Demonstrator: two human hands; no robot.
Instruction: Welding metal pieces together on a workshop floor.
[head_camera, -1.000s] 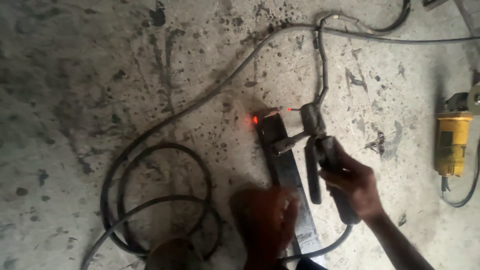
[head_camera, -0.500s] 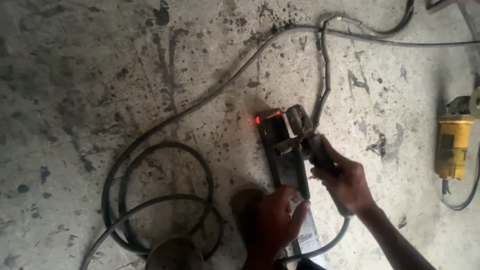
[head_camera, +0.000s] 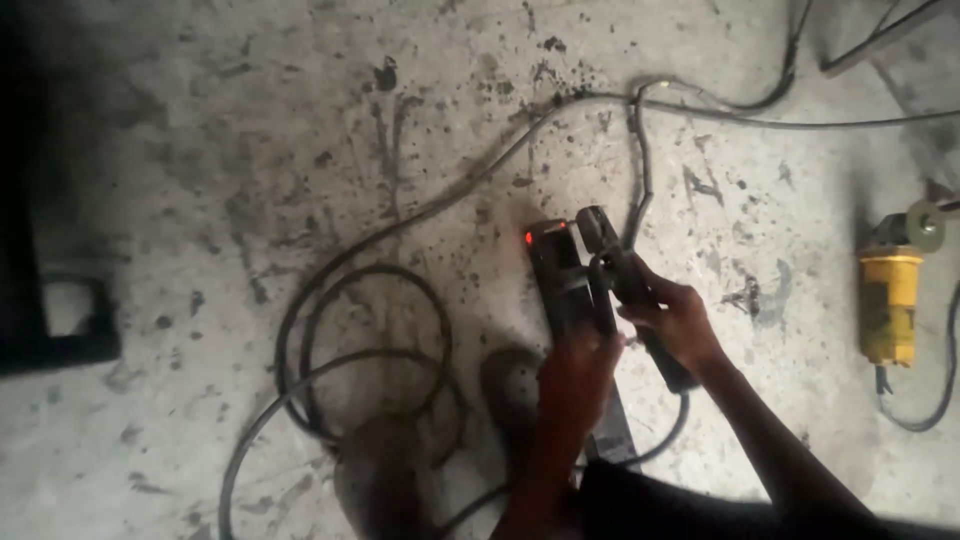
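- right hand (head_camera: 672, 318) clenched round the dark handle of the welding electrode holder (head_camera: 620, 275); the holder's head lies at the far end of the metal bar (head_camera: 565, 285), touching or just over it, i cannot tell which.
- left hand (head_camera: 578, 375) pressed down on the bar's near half, fingers curled over it, holding it flat to the concrete floor (head_camera: 250, 150).
- the bar lies lengthwise away from the person, mid-frame; a small red glowing spot (head_camera: 529, 238) shows at its far left corner.
- versus a second ago: the holder has swung in from the bar's right side to lie nearly along it; the left hand has moved up the bar, closer to the right hand. the red glow is in the same place.
- coiled black cable (head_camera: 370, 340) lies left of the bar; the yellow angle grinder (head_camera: 888, 300) sits well apart at the right edge, unmoved.
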